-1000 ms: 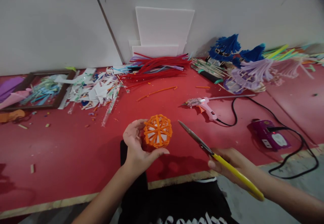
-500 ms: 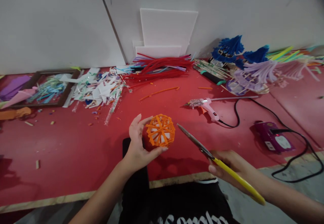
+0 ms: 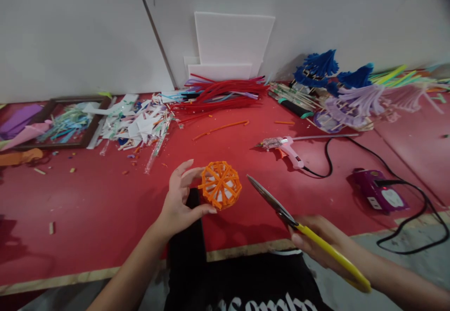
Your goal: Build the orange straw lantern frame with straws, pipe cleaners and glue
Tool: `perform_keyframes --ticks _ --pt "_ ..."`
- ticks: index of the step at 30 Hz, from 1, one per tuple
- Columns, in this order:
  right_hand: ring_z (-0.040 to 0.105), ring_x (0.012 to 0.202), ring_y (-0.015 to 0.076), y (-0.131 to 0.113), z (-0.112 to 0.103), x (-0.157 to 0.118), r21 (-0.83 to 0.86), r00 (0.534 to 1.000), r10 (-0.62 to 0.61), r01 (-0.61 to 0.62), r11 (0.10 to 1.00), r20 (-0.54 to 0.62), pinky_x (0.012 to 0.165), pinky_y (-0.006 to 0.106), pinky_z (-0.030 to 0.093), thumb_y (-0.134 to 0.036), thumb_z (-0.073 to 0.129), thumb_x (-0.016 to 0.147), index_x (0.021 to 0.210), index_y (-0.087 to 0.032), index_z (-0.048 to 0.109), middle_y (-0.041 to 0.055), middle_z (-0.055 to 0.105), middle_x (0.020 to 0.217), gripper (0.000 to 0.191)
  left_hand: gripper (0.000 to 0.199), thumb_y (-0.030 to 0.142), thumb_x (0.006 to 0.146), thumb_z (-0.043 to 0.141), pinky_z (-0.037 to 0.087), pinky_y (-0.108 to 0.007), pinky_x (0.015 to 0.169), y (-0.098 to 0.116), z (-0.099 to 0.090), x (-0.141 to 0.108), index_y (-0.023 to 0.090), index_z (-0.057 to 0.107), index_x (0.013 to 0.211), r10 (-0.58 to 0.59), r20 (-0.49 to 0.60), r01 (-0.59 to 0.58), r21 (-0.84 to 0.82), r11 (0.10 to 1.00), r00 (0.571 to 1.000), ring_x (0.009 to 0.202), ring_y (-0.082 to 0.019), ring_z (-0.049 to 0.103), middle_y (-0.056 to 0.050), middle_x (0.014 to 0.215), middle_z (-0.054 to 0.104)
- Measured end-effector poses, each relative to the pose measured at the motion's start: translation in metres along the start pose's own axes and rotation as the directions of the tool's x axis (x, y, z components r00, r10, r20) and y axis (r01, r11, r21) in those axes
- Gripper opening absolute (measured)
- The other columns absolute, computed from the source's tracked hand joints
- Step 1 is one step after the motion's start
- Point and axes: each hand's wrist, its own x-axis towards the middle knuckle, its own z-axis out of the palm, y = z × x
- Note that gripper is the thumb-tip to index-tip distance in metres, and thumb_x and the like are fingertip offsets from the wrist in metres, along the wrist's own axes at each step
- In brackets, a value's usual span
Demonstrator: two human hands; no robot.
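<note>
Fingers [image 3: 192,176] of the left hand [image 3: 177,208] pinch the orange cage [image 3: 221,184] over the worktop [image 3: 123,208], spokes and rim seemingly assembled, stray ends apparently left untrimmed, the right hand [image 3: 325,229] curled round scissors [image 3: 316,242]

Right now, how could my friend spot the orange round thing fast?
Find the red table. Near its front edge, the left hand holds a round orange frame; it's shaped like a wheel, unlike the loose orange strips farther back.
</note>
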Motion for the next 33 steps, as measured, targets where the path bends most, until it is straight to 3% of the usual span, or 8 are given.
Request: perform_keyframes --ticks 3,6,9,12,15,19,26,33 --pt "0.031 0.044 0.0082 0.001 -0.001 0.000 -0.006 1.000 0.011 -0.011 1.000 0.007 0.039 0.022 0.024 -0.076 0.036 0.085 0.065 -0.023 0.035 -0.0070 0.031 0.053 0.056 0.077 0.054 0.071 0.077 0.055 -0.047 0.094 0.005 -0.008 0.006 0.024 0.043 0.134 0.060 0.028 -0.063 0.125 0.990 0.998 0.104 -0.027 0.067 -0.011 0.109 0.066" --pt "0.035 0.044 0.0091 -0.003 -0.002 0.000 -0.043 0.999 -0.015 0.014 0.999 -0.031 0.040 0.023 0.030 -0.076 0.035 0.084 0.063 -0.023 0.036 -0.0058 0.034 0.051 0.057 0.063 0.061 0.066 0.077 0.058 -0.043 0.086 0.010 -0.008 0.009 0.021 0.060 0.112 0.147 -0.075 -0.117 0.312 0.943 0.986 0.091 -0.024 0.069 -0.007 0.094 0.067" --pt "0.044 0.049 0.0114 -0.009 -0.001 -0.003 -0.116 0.989 -0.075 0.060 0.991 -0.131 0.045 0.024 0.039 -0.073 0.040 0.084 0.060 -0.022 0.046 -0.0026 0.043 0.053 0.057 0.053 0.064 0.064 0.075 0.057 -0.039 0.084 0.013 0.001 0.008 0.019 0.066 0.091 0.226 -0.142 -0.136 0.467 0.874 0.964 0.096 -0.025 0.066 -0.006 0.088 0.066" --pt "0.051 0.054 0.0139 -0.014 -0.001 -0.007 -0.197 0.971 -0.113 0.071 0.978 -0.212 0.049 0.025 0.045 -0.068 0.046 0.084 0.061 -0.021 0.058 0.0008 0.053 0.057 0.053 0.052 0.062 0.062 0.078 0.056 -0.039 0.087 0.013 0.012 0.002 0.018 0.066 0.088 0.318 -0.182 -0.166 0.565 0.809 0.930 0.105 -0.026 0.064 -0.006 0.094 0.065" --pt "0.053 0.055 0.0149 -0.016 -0.002 -0.010 -0.247 0.970 -0.132 0.080 0.966 -0.203 0.049 0.025 0.047 -0.063 0.046 0.086 0.065 -0.021 0.064 0.0019 0.056 0.057 0.051 0.053 0.062 0.065 0.077 0.056 -0.039 0.086 0.013 0.020 -0.004 0.018 0.064 0.092 0.359 -0.209 -0.173 0.596 0.784 0.910 0.102 -0.025 0.065 -0.006 0.100 0.063" --pt "0.054 0.055 0.0153 -0.016 -0.005 -0.009 -0.272 0.974 -0.131 0.077 0.959 -0.186 0.049 0.026 0.048 -0.061 0.046 0.087 0.067 -0.021 0.066 0.0023 0.057 0.057 0.049 0.051 0.063 0.073 0.070 0.056 -0.039 0.083 0.017 0.026 -0.005 0.018 0.063 0.095 0.369 -0.223 -0.164 0.615 0.772 0.902 0.093 -0.023 0.067 -0.005 0.091 0.063" --pt "0.055 0.055 0.0157 -0.022 -0.009 -0.009 -0.307 0.979 -0.114 0.058 0.950 -0.168 0.049 0.026 0.049 -0.060 0.047 0.086 0.067 -0.021 0.067 0.0027 0.058 0.058 0.048 0.055 0.066 0.075 0.066 0.058 -0.033 0.071 0.027 0.027 -0.003 0.016 0.060 0.096 0.294 -0.246 -0.113 0.559 0.821 0.924 0.080 -0.018 0.068 -0.007 0.093 0.067" --pt "0.049 0.055 0.0145 -0.029 -0.009 -0.008 -0.307 0.982 -0.099 0.046 0.951 -0.161 0.048 0.026 0.045 -0.063 0.047 0.085 0.064 -0.020 0.061 0.0013 0.054 0.059 0.050 0.059 0.064 0.076 0.067 0.060 -0.034 0.073 0.028 0.031 -0.006 0.016 0.059 0.108 0.278 -0.269 -0.095 0.538 0.837 0.922 0.083 -0.020 0.070 -0.008 0.097 0.068"
